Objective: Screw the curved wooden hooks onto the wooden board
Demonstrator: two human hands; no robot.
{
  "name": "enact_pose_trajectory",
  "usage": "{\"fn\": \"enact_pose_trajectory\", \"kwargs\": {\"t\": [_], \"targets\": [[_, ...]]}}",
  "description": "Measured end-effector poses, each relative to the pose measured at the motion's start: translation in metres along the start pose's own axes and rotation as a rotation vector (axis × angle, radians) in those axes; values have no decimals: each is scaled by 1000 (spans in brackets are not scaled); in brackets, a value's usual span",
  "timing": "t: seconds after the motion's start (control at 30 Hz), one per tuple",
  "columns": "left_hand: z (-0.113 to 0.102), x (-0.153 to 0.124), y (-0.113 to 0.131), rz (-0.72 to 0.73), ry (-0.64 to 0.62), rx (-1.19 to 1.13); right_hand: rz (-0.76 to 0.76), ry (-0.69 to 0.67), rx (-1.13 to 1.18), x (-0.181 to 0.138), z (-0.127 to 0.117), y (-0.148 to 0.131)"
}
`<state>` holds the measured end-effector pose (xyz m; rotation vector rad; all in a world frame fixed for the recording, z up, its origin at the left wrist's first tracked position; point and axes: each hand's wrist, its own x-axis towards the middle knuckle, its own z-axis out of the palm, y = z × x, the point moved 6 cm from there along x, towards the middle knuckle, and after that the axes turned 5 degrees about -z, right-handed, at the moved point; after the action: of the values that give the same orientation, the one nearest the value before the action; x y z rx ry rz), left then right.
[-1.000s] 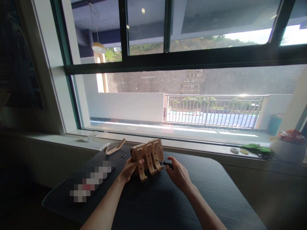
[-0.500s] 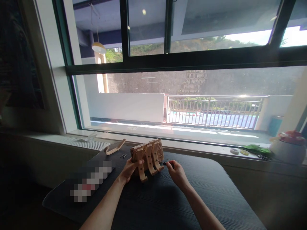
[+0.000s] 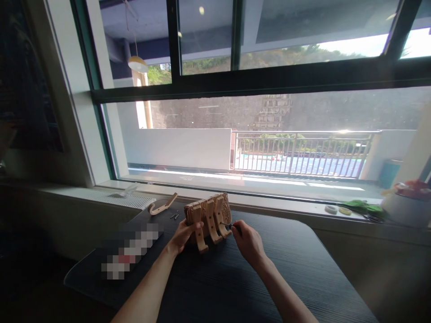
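Note:
My left hand [image 3: 183,235] grips the left end of a wooden block [image 3: 208,205] with a rough, ridged edge, its thumb across the front. Three curved wooden hooks [image 3: 212,226] sit side by side on the block's face. In my right hand [image 3: 247,237] is a screwdriver [image 3: 229,225] with a dark handle, the fingers closed round it. Its thin shaft points left at the lower part of the rightmost hook; whether a screw is under the tip is too small to tell. The block is held tilted above the table.
A loose wooden hook [image 3: 163,205] and several small screws [image 3: 174,215] lie on the dark table [image 3: 289,278], left of the block. A blurred-out flat object [image 3: 131,253] rests nearer. On the window sill at right are tape rolls [image 3: 331,209], green leaves [image 3: 363,207] and a white pot [image 3: 406,208].
My right hand has turned about the screwdriver, its back now rolled more upward, and sits slightly closer to the hooks. The left hand keeps its hold; the camera view has shifted slightly.

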<state>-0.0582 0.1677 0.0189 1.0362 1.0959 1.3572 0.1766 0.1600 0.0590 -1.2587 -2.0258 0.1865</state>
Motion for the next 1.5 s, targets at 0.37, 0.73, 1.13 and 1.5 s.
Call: {"fn": "enact_pose_trajectory", "kwargs": {"t": [0.37,0.73,1.13,1.5], "targets": [[2,-2,3,14,24,4,171,-65,116,2,3,19],[-1,0,-1,9,8,-8,113,-89,120,3,10,11],[23,-5,-4,-189,-180,-95,-132,-366,-257,33,-60,-49],[-16,1,12,-60,270,736,-158,-731,-369,84,-21,-68]]}}
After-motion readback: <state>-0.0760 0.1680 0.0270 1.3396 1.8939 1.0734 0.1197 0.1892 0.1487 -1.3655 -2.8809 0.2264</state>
